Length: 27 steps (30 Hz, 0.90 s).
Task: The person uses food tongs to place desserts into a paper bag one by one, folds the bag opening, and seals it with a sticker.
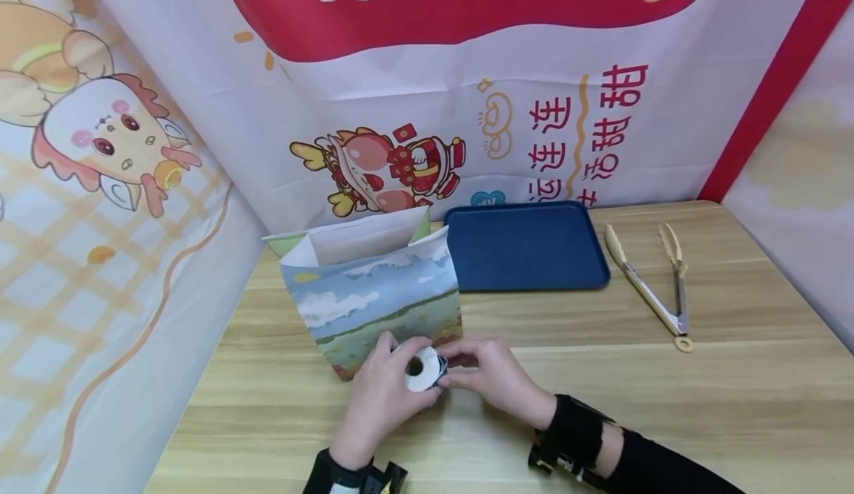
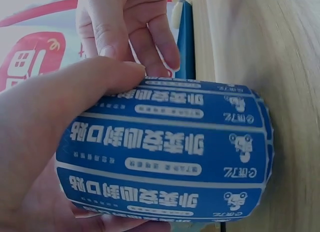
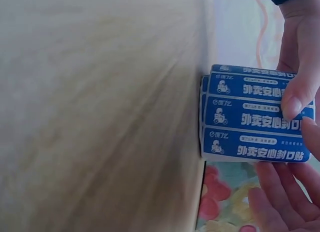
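A roll of blue sticker labels [image 1: 425, 369] with white lettering stands upright near the table's front, its white end and hollow core facing up. My left hand [image 1: 385, 394] grips it, the thumb [image 2: 107, 77] lying across the labels and fingers on the far side. At the roll's right side is my right hand [image 1: 494, 371], its thumb and index finger close against the labels and spaced apart. In the right wrist view its fingers [image 3: 280, 197] extend loosely beside the roll. Just behind the roll stands a paper bag [image 1: 380, 297] with a painted landscape, its top gaping.
A dark blue tray [image 1: 527, 249] lies at the back, right of the bag. Farther right rest spread tongs [image 1: 654, 294] with beige tips. Printed cloth hangs behind and on both sides of the wooden table [image 1: 734, 390].
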Available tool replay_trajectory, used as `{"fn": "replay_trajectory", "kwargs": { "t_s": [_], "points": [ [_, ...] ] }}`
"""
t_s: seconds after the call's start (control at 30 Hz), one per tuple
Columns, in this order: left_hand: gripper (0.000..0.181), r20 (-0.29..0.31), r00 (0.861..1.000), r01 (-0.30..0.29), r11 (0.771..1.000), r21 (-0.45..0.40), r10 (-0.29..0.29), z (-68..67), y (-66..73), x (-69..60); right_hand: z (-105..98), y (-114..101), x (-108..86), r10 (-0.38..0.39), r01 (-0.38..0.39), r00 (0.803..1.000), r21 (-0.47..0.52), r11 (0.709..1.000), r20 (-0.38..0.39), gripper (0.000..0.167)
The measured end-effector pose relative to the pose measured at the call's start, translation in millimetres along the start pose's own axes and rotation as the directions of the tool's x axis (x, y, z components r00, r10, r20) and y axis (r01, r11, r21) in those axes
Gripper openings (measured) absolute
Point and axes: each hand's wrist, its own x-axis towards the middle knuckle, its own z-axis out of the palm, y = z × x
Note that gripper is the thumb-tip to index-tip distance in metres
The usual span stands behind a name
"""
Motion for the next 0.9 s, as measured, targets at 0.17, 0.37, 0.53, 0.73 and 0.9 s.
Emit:
{"fn": "replay_trajectory", "kwargs": {
  "t_s": [0.17, 0.37, 0.53, 0.73, 0.9],
  "points": [
    [0.061, 0.007, 1.000, -0.008, 0.999, 0.053, 0.008, 1.8, 0.1, -0.9, 1, 4, -0.5, 0.011, -0.012, 1.000, 0.027, 1.000, 0.006, 0.035],
    [0.058, 0.016, 0.990, -0.142, 0.986, 0.086, 0.142, 5.4, 0.2, 3.2, 1, 7, -1.9, 0.031, -0.031, 1.000, 0.016, 0.999, -0.004, 0.034],
    [0.050, 0.037, 0.972, -0.235, 0.972, 0.031, 0.234, 8.4, -1.1, 5.4, 2, 10, -2.0, 0.008, -0.007, 1.000, 0.042, 0.999, -0.003, 0.035],
    [0.044, 0.002, 0.966, -0.260, 0.965, -0.038, 0.260, 10.6, -1.6, 5.6, -1, 11, -4.4, 0.025, -0.026, 1.000, 0.068, 0.997, 0.011, 0.033],
    [0.041, 0.000, 0.969, -0.247, 0.968, -0.055, 0.247, 11.5, -1.4, 5.5, -3, 11, -6.7, 0.039, -0.040, 0.999, 0.060, 0.997, 0.030, 0.030]
  ]
}}
